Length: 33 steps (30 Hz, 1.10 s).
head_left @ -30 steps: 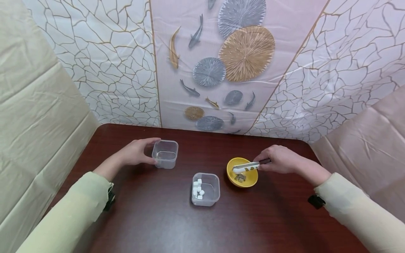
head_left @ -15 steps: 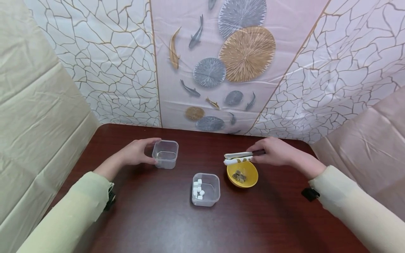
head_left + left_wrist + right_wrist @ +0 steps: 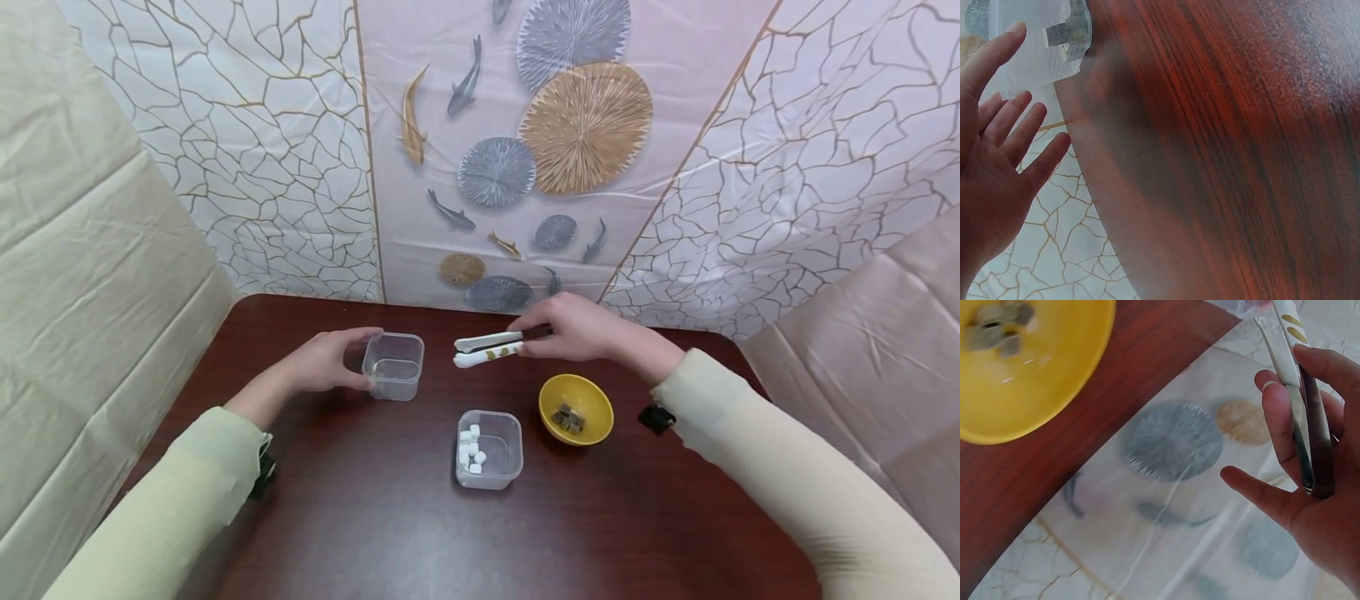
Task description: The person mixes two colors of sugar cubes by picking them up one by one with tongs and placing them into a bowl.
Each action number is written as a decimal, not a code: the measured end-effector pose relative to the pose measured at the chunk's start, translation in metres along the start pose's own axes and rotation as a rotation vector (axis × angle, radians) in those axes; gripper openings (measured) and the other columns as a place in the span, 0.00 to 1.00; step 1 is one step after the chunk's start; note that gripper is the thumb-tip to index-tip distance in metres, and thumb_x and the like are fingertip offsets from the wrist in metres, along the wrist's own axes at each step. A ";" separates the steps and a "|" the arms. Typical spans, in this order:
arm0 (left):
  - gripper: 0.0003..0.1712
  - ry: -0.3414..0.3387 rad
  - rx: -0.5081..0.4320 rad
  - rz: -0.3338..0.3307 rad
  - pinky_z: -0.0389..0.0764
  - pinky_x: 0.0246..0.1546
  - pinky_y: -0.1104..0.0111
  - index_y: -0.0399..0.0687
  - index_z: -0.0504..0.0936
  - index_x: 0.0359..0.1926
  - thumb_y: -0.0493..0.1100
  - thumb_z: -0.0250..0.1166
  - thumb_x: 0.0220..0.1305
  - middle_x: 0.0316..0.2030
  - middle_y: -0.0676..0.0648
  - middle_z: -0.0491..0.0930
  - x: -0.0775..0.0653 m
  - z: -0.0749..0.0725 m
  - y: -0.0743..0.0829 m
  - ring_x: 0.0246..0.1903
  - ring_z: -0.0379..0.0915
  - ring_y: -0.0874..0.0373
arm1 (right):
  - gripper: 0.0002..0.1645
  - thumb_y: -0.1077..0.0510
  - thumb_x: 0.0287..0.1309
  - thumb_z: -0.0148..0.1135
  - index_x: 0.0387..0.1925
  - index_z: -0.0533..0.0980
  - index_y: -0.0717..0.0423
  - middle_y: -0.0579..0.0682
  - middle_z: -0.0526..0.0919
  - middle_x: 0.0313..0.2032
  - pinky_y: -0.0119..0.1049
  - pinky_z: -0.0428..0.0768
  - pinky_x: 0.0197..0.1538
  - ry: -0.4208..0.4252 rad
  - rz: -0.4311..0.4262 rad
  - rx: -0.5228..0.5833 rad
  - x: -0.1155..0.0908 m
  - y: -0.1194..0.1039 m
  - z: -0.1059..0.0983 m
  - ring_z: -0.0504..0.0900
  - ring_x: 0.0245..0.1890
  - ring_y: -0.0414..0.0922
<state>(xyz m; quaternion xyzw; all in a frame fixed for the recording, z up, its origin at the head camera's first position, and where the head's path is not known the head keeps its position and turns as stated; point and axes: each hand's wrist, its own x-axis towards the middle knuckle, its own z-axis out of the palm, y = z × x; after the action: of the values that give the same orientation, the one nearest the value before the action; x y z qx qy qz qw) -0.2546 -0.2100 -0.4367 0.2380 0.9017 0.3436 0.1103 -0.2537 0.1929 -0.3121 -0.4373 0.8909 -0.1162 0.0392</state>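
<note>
In the head view my left hand (image 3: pixel 330 360) holds a clear square plastic container (image 3: pixel 405 385) on the table, thumb and forefinger at its left side. Several grey-brown cubes (image 3: pixel 1060 34) show inside that container in the left wrist view. My right hand (image 3: pixel 573 329) grips a pair of tongs (image 3: pixel 487 354) with white, gold-spotted tips. The tongs hang over the table just right of the left container, pointing left, tips slightly apart; I cannot tell whether anything is between them. More brown cubes (image 3: pixel 567 418) lie in a yellow bowl (image 3: pixel 600 400), below and right of my right hand.
A second clear container (image 3: pixel 510 467) stands nearer me, between the left container and the bowl, with several white cubes (image 3: pixel 470 450) along its left side. The dark red table (image 3: pixel 360 517) ends at a patterned cloth backdrop (image 3: pixel 300 183), with pale cloth at both sides.
My right hand has lifted the tongs out of the yellow bowl and carried them up and left, close to the left container. My left hand and the containers stay in place.
</note>
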 end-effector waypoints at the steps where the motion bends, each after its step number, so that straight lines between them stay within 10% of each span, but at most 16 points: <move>1: 0.51 0.000 0.000 0.001 0.69 0.72 0.39 0.38 0.68 0.78 0.44 0.82 0.59 0.72 0.33 0.73 0.000 0.000 0.000 0.72 0.70 0.34 | 0.16 0.54 0.64 0.72 0.52 0.90 0.52 0.46 0.92 0.42 0.48 0.84 0.44 -0.001 -0.001 0.000 0.005 -0.002 0.001 0.87 0.39 0.44; 33: 0.52 -0.004 0.021 -0.026 0.69 0.73 0.40 0.41 0.67 0.80 0.43 0.82 0.59 0.72 0.36 0.75 0.004 0.000 -0.003 0.72 0.71 0.37 | 0.15 0.52 0.65 0.70 0.52 0.89 0.47 0.40 0.83 0.28 0.46 0.78 0.38 -0.140 0.010 -0.068 0.101 -0.026 0.019 0.75 0.29 0.42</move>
<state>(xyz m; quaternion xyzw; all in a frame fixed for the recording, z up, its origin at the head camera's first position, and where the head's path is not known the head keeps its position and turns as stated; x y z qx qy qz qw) -0.2596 -0.2100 -0.4392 0.2281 0.9080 0.3323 0.1141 -0.2927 0.0944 -0.3214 -0.4411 0.8915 -0.0549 0.0874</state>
